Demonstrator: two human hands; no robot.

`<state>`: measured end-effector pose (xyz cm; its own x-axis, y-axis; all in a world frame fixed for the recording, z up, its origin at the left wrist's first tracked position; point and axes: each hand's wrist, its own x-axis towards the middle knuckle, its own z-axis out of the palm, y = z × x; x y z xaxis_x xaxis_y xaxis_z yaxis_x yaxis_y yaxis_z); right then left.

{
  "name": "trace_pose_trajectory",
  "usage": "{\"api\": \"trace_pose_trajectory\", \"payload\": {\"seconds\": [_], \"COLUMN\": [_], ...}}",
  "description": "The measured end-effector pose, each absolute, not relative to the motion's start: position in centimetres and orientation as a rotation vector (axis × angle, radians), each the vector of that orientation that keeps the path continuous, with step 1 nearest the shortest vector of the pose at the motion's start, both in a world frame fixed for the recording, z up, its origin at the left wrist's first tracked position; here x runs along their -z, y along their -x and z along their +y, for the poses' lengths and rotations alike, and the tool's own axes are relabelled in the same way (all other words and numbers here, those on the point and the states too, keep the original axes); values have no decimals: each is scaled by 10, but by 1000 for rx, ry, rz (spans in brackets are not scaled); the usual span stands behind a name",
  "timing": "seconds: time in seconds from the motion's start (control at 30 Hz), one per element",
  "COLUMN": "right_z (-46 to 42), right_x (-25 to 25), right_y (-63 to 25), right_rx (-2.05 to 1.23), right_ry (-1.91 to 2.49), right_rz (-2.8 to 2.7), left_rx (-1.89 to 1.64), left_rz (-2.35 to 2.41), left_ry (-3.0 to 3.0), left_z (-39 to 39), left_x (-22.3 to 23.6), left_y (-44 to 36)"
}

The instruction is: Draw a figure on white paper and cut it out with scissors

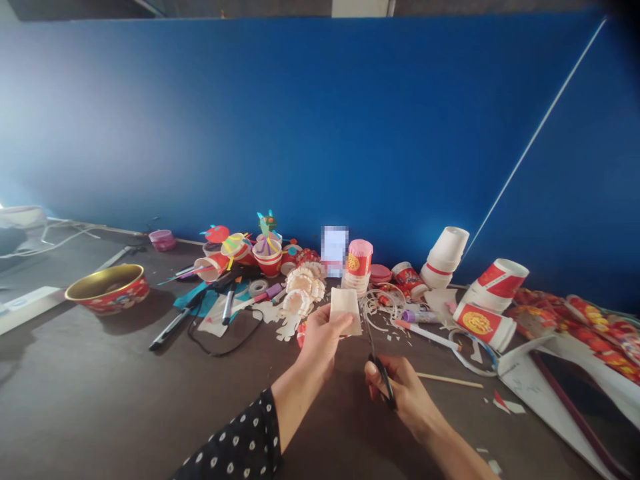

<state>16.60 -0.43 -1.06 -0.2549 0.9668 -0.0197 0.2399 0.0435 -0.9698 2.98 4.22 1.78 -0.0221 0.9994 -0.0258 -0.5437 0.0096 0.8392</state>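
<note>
My left hand [321, 339] pinches a small cream piece of paper or card [345, 308], held upright above the desk with the thumb across its lower part. Just right of it, my right hand [400, 387] is closed around the black handles of a pair of scissors [384, 380]. Their blades point up and away from me, beside the card's right edge and apart from it. How far the blades are spread is hard to make out. Behind the card stands a stack of paper cups with a pink top [360, 257].
Scalloped cream paper pieces [301, 293], markers [229, 305] and decorated paper cups [269, 257] lie left of centre. A red-and-gold bowl [107, 290] sits farther left. On the right are tipped cups [485, 327], a wooden stick [450, 381] and a phone [590, 407]. A blue partition [320, 133] rises behind.
</note>
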Motion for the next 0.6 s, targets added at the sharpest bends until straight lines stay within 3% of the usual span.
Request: {"api": "trace_pose_trajectory", "payload": {"seconds": [0.6], "right_z": [-5], "right_x": [8], "right_y": [-167], "right_rx": [-1281], "right_ry": [1218], "right_rz": [-1618], "left_rx": [-1422], "left_rz": [834], "left_ry": [-775], "left_z": [44], "left_x": [-13], "left_y": [-31]}}
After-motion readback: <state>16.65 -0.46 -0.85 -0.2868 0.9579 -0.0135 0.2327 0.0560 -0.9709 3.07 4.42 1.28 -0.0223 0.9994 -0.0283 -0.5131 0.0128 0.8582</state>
